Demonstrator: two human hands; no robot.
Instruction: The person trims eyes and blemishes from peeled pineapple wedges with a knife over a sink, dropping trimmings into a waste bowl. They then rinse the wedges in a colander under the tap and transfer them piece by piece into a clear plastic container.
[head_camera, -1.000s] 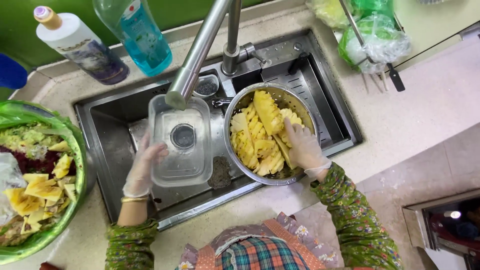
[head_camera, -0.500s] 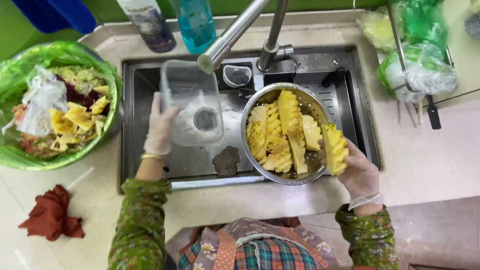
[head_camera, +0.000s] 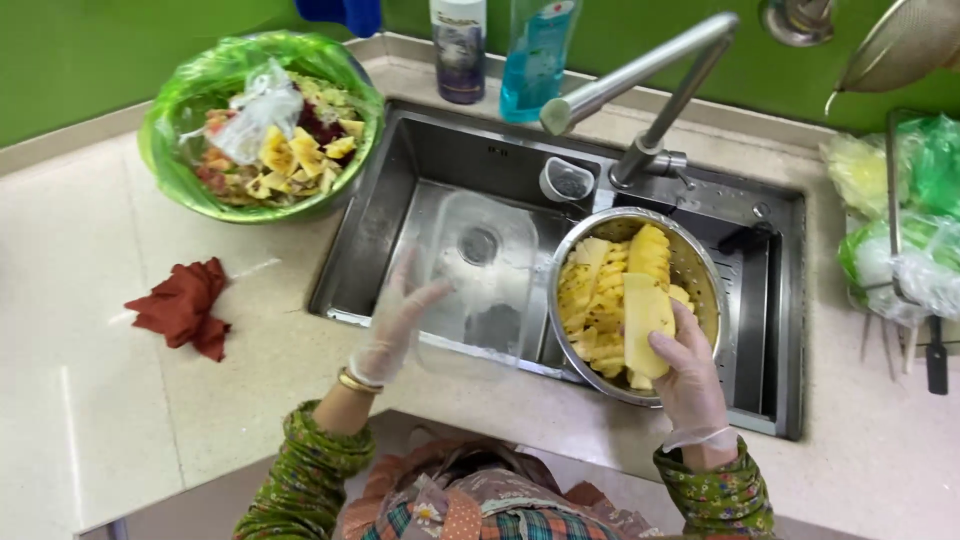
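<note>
Pineapple moving from colander to clear tub at the sink.
Right hand (head_camera: 688, 375) clamps a pineapple piece (head_camera: 647, 322) over the colander (head_camera: 700, 262); left hand (head_camera: 398, 322) grips the clear container (head_camera: 478, 262), which needs steadying.

You've got bright, even, diffuse overhead light; shadows soft and short, darkest inside the sink (head_camera: 770, 330); mild glare on the faucet (head_camera: 640, 70) and sink rim; pale counter (head_camera: 90, 300) near washed out; your left hand (head_camera: 395, 325) and the clear container (head_camera: 480, 270) it holds are motion-blurred; right hand (head_camera: 690, 375) sharper; slight wide-angle bending at the edges; overall detail soft.
</note>
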